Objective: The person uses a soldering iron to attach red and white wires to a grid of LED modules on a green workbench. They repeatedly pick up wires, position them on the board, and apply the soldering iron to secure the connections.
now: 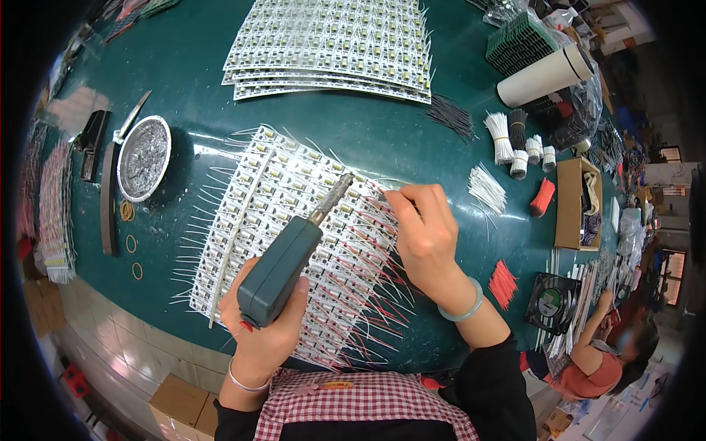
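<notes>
My left hand (271, 342) is wrapped round a dark green soldering gun (278, 273). Its metal tip points up and right, over the far right part of a white panel of small circuit boards (294, 180). At that panel's right edge, my right hand (426, 231) is closed in a pinch on a thin wire by the tip; the wire's end is hidden by the fingers. Red and white wires (371, 294) stick out along the right side of the panel, and pale wires fringe its left side. A long pale strip (243, 228) lies across the boards.
Stacked board panels (331, 48) lie at the far side. To the left are a bowl of silvery solder scraps (144, 158) and rubber bands (132, 243). On the right lie white wires (487, 189), red wires (503, 285), a cardboard box (568, 202) and a fan (553, 303). Another person (596, 364) sits beyond.
</notes>
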`<state>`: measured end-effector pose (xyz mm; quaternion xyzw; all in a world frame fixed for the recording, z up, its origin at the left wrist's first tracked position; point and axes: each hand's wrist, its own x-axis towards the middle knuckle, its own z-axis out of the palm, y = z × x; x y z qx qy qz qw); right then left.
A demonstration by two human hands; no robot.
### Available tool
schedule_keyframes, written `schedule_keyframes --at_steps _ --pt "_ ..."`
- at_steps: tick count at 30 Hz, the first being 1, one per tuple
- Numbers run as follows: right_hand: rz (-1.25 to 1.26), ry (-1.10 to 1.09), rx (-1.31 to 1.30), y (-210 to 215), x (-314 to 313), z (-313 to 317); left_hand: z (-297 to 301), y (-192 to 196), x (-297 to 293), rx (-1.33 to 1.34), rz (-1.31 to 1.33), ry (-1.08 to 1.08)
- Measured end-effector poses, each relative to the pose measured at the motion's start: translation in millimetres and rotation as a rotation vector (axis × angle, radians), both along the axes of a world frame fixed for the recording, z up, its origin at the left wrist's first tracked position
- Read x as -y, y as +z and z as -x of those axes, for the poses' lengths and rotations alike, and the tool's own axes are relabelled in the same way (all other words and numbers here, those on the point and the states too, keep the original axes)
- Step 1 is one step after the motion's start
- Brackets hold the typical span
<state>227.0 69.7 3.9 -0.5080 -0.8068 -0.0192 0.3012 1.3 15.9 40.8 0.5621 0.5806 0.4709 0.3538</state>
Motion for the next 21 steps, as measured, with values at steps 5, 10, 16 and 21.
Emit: schedule_keyframes --at_steps 5,10,16,21 --pt "0.022 0.045 -0.054 -3.2 7.6 8.7 5.6 -4.5 7.0 0.064 0.038 0.016" --pt "0.043 0.045 -0.037 -16.9 6.3 11.5 5.3 -5.1 11.4 0.106 0.072 0.012" --pt "0.044 0.043 -0.024 -18.1 6.6 13.8 3.8 -8.7 14.9 0.131 0.136 0.014" --pt "0.042 0.046 -0.022 -18.6 6.1 14.1 3.1 -12.2 13.9 0.101 0.105 -0.011"
